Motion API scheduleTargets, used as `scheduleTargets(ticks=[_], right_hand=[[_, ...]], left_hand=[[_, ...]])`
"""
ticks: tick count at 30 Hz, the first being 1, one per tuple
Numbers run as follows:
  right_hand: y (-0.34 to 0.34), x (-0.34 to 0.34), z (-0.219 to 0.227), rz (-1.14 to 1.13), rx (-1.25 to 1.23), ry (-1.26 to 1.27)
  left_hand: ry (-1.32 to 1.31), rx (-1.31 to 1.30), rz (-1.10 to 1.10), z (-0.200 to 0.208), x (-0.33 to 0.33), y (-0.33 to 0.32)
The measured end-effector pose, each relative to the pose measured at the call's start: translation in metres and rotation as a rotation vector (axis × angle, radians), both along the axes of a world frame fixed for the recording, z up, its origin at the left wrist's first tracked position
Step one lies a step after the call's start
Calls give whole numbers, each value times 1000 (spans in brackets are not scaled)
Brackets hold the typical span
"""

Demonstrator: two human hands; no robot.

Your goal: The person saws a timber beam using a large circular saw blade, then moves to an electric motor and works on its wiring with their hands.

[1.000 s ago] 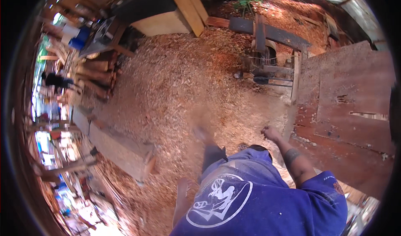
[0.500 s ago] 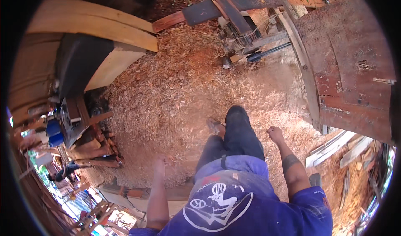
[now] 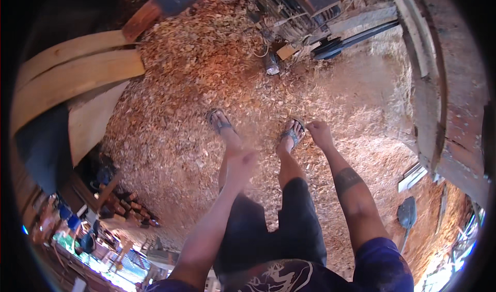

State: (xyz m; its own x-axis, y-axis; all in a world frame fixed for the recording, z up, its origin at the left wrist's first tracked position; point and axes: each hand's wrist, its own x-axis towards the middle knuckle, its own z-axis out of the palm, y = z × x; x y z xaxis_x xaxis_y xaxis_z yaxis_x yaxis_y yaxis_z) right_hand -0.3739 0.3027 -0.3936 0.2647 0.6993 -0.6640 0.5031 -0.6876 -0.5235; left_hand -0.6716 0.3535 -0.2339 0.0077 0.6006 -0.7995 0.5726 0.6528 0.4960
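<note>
My left hand (image 3: 241,167) hangs in front of my left leg, over the ground, and is smeared by motion. Its fingers look curled, but I cannot make them out, and nothing shows in it. My right hand (image 3: 320,134) is beside my right foot (image 3: 293,132) as seen from above, fingers closed in a loose fist with nothing visible in them. Neither hand touches a thing. Both feet wear sandals and stand on a floor of wood chips (image 3: 181,121).
Thick timber boards (image 3: 82,75) jut in from the left. A bundle of sticks and scraps (image 3: 289,18) lies ahead, beside dark bars (image 3: 356,39). A large wooden slab (image 3: 465,75) stands on the right, with a shovel (image 3: 407,213) behind it. Stacked wood blocks (image 3: 129,209) lie at the left.
I have stepped forward; the sticks and boards are nearer and both feet now show. My left hand has swung forward and toward the middle; my right hand has moved slightly forward.
</note>
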Motion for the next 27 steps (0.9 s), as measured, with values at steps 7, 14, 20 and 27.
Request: scheduleTargets(ticks=[7,14,20,27], right_hand=[[138,-111,-122,-244,205,-19],[217,-159,-177,-418,305,-10],[210,-157,-206,-428,305,-1],[212,-151,-207,-486,325,-35]], left_hand=[[-64,-222,381,-156,-34,66],[-168,-232,600,-169,-54,32],[-285,-334,404,-161,-38,-4],[-261,-344,278,-174,-32,39]])
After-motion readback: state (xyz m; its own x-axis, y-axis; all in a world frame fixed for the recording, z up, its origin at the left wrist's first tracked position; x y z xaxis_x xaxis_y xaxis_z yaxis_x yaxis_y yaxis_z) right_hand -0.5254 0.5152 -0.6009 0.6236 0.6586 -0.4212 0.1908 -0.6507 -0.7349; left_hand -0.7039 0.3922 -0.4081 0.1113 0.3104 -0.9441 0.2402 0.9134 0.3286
